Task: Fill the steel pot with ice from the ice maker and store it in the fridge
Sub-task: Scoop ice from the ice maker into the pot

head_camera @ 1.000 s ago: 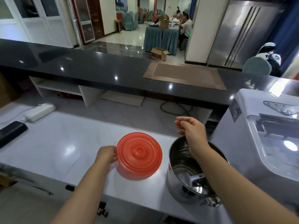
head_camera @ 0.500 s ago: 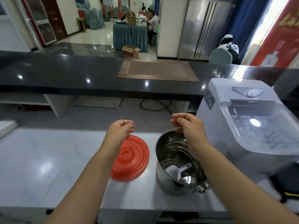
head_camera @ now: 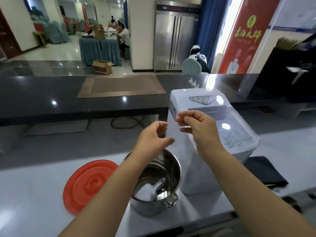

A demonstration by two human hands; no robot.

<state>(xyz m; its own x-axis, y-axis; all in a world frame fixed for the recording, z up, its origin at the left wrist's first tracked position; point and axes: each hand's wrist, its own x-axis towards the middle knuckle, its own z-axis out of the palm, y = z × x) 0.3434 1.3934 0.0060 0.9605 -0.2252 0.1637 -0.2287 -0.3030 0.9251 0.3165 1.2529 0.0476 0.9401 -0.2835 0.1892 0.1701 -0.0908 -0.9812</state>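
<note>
Head view, left to right. A red lid (head_camera: 89, 185) lies flat on the near white counter (head_camera: 34, 194), just left of the pot (head_camera: 157, 185) and apart from it. The steel pot stands upright and uncovered on the counter, just beside the ice maker's left wall; a white scoop (head_camera: 150, 190) lies inside it, handle pointing up and right. The left hand (head_camera: 152, 137) hovers above the pot's far rim, fingers loosely curled with a gap to the thumb, holding nothing. The right hand (head_camera: 198, 127) is raised beside it, in front of the ice maker (head_camera: 213, 134), fingers half bent and empty; whether it touches the machine cannot be told. The white ice maker stands on the counter with its clear lid down, ice cubes visible beneath. A dark folded cloth (head_camera: 263, 171) lies right of it. Beyond the counter runs a dark bar top (head_camera: 42, 93) bearing a brown mat (head_camera: 121, 86); the steel fridge (head_camera: 174, 40) stands far behind, doors closed.
</note>
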